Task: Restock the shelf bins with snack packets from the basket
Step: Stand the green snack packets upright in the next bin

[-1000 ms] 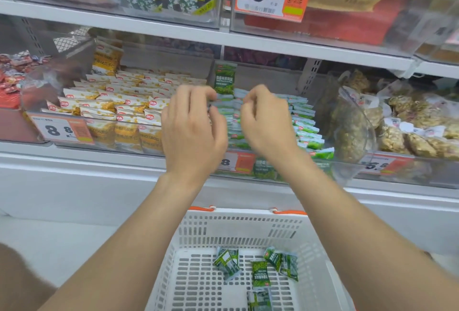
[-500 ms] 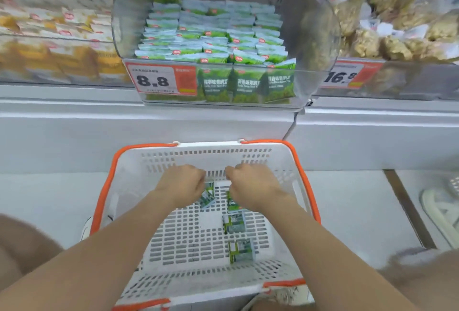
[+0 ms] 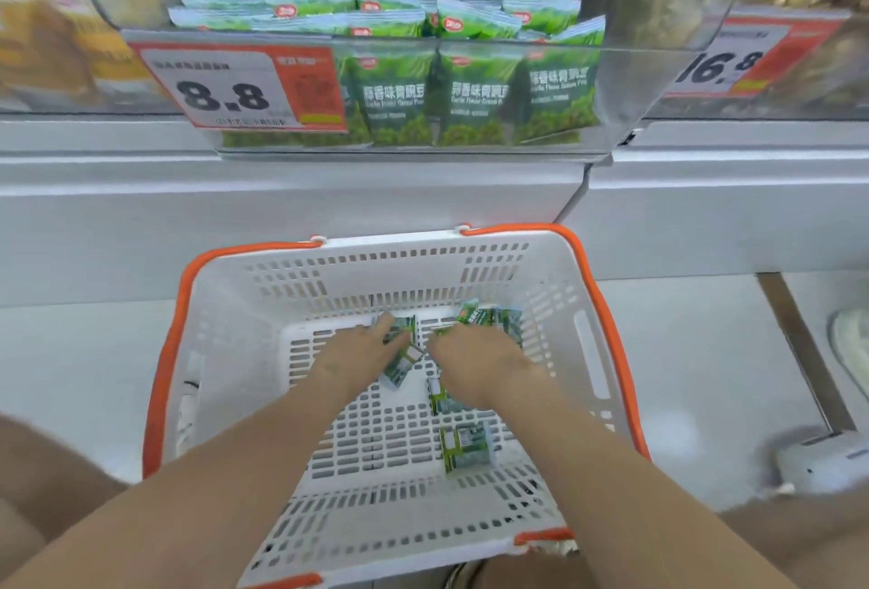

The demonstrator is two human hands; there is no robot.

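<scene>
Where the white basket (image 3: 235,344) stands below the shelf, nearest item: one green packet (image 3: 468,447) flat on its base, a second packet (image 3: 442,398) just beyond. Mid-basket: left hand (image 3: 362,353), fingers curled, seemingly pinching a held packet (image 3: 399,365); right hand (image 3: 475,365), fingers bent down beside the far-right packets (image 3: 489,318), hold not discernible. Far: clear shelf bin (image 3: 620,85), filled with rows of stocked packets (image 3: 390,0); price label (image 3: 244,87) front left.

The basket (image 3: 385,268) is white with orange trim, the packets (image 3: 468,447) green, the price tag (image 3: 244,87) orange-and-white.
</scene>
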